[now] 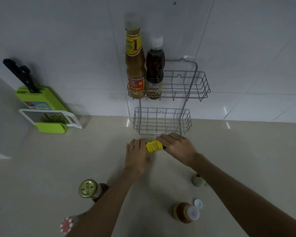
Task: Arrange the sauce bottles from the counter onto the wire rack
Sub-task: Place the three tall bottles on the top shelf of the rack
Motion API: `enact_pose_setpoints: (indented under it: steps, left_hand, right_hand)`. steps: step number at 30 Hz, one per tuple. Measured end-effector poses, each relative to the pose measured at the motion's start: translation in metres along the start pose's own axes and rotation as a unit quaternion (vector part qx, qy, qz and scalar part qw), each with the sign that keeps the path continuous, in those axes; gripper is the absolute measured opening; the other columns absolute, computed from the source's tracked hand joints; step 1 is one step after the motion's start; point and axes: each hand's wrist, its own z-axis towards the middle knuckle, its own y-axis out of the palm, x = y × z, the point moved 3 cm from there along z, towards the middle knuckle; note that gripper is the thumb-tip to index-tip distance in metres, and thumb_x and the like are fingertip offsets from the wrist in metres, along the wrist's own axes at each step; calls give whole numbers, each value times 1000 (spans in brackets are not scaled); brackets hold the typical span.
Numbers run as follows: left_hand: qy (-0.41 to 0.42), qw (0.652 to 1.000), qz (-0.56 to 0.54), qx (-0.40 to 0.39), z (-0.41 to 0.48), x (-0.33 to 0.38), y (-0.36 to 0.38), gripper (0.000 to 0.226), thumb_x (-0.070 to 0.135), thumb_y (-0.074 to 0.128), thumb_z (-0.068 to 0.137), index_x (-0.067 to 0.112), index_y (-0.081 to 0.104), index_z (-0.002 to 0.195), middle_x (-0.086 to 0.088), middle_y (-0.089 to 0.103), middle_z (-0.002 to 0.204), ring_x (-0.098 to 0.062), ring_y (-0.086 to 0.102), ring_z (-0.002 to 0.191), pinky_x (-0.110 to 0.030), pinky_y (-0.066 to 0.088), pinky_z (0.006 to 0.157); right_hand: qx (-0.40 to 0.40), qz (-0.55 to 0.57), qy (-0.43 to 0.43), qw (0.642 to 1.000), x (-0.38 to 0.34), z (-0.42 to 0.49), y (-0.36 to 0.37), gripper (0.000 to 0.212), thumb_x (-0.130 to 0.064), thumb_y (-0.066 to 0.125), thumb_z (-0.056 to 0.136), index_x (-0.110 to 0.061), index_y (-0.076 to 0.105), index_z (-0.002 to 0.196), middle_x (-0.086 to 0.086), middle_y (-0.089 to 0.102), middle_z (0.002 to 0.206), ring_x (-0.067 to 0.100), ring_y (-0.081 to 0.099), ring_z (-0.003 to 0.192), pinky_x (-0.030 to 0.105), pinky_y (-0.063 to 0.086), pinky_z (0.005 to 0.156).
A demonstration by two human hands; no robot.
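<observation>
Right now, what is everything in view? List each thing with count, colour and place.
Grey two-tier wire rack: 1, on the white tiled wall.
Tall orange-brown sauce bottle with yellow-red label: 1, upper basket, left end.
Dark sauce bottle with white cap: 1, upper basket, beside it.
Yellow-labelled bottle: 1, held below the lower basket.
Gold-lidded jar: 1, counter, near left.
Red-and-white-capped bottle: 1, bottom left.
Amber bottle with open clear flip cap: 1, near right.
Pale green-capped bottle: 1, partly behind the right forearm.
Green knife block with black-handled knives: 1, far left.
White-framed grater: 1, against the block.
Left hand, right hand: both on the yellow-labelled bottle.
</observation>
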Motion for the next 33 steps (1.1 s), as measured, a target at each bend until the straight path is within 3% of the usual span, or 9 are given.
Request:
enact_pose_setpoints:
  steps: [3,6,9,12,17,21,25,29,33]
  left_hand:
    - [45,986,-138,81,-3,13,-26,38,12,65,83,6,54,120,-13,61,108,-32,56,94,-37,45,77]
    - [37,938,-342,49,-6,27,-56,25,11,63,89,11,51,110,-6,57,92,-17,54,79,-22,39,63]
    - [40,896,-443,0,-8,40,-75,29,22,65,89,17,50,113,1,59,93,-9,56,79,-28,44,72]
    - [78,873,-482,3,-11,53,-93,30,23,67,87,18,53,113,6,59,90,-5,56,78,-31,45,72]
    - [119,849,-516,-6,-14,73,-115,26,4,63,90,19,54,109,2,59,88,-5,56,74,-24,47,66]
    - [109,866,-489,2,-5,78,-136,55,15,76,81,21,47,127,1,61,117,-10,61,105,-29,51,91]
    - [68,902,-422,63,11,66,-150,81,23,82,75,21,36,141,2,47,141,-13,42,128,-26,34,105]
    - [-5,888,-388,246,20,52,-167,60,16,79,78,13,46,128,0,51,122,-19,47,119,-38,40,105]
    - [-67,872,-390,287,38,46,-184,75,21,80,77,10,37,138,-8,43,138,-25,38,130,-23,31,98]
  right_hand:
    - [98,-24,-36,994,11,9,-44,38,-17,60,90,-17,57,128,4,65,125,23,60,115,43,43,105]
    - [157,113,91,977,21,11,-82,63,-20,63,90,-13,33,145,8,43,149,14,28,143,42,17,121]
    - [196,387,235,870,19,11,-116,75,-33,64,90,-14,23,150,3,27,157,9,21,145,28,22,119]
    - [147,528,261,795,15,19,-138,55,-40,65,87,-21,48,136,-7,52,140,5,44,132,41,32,116]
    - [120,557,226,790,19,30,-168,44,-25,76,80,-14,59,118,-2,66,118,11,60,116,46,46,104]
    - [180,512,219,811,22,43,-200,42,-25,81,74,-15,60,108,-7,68,104,9,66,99,30,55,86]
    - [283,428,251,821,39,57,-232,37,-35,80,73,-25,56,99,-20,64,96,-8,61,83,12,49,71]
    - [335,399,245,818,69,76,-240,37,-29,76,79,-20,57,109,-3,57,109,3,60,93,9,49,81]
    - [268,367,212,865,99,100,-220,41,-23,76,80,-11,58,115,6,58,110,15,59,100,19,52,90]
